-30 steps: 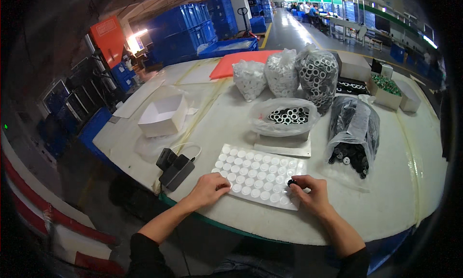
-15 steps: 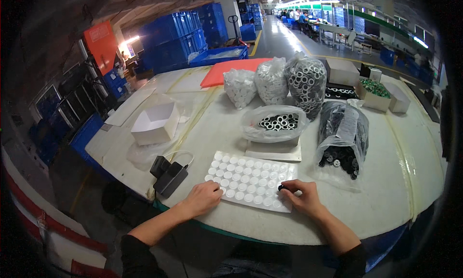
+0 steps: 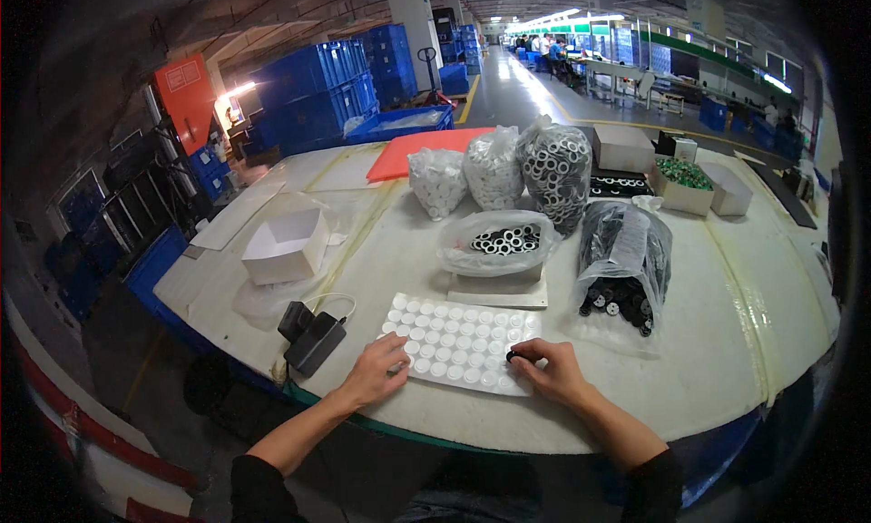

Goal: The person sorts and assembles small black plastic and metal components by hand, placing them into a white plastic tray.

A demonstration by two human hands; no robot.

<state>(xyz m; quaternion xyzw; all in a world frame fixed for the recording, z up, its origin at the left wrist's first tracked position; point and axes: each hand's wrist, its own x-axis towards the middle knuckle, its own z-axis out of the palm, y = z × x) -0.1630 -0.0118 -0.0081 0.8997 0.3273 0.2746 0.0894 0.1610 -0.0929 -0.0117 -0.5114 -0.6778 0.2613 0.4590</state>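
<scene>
A white tray [image 3: 458, 344] bearing rows of round white discs lies flat in front of me. At its left edge my left hand [image 3: 376, 372] has its fingers bent over the border, thumb low and index finger higher. Over the tray's right side, my right hand [image 3: 550, 371] pinches a small black round part [image 3: 513, 355] between thumb and fingertips, just above or touching the last discs; I cannot tell which. Beyond the tray, an open clear bag [image 3: 499, 256] of black-and-white rings rests on a pale box. To its right a bag [image 3: 626, 278] spills black round parts.
A black power adapter [image 3: 314, 338] with a white cable lies left of the tray. An empty white box [image 3: 285, 247] stands farther left. Several filled clear bags [image 3: 494, 169] line the back, near a red sheet [image 3: 399, 160] and a box of green parts [image 3: 684, 187].
The whole view has shifted slightly. My left hand has moved a little farther onto the tray, its fingers less curled. The right hand keeps its pinch on the black part at about the same spot.
</scene>
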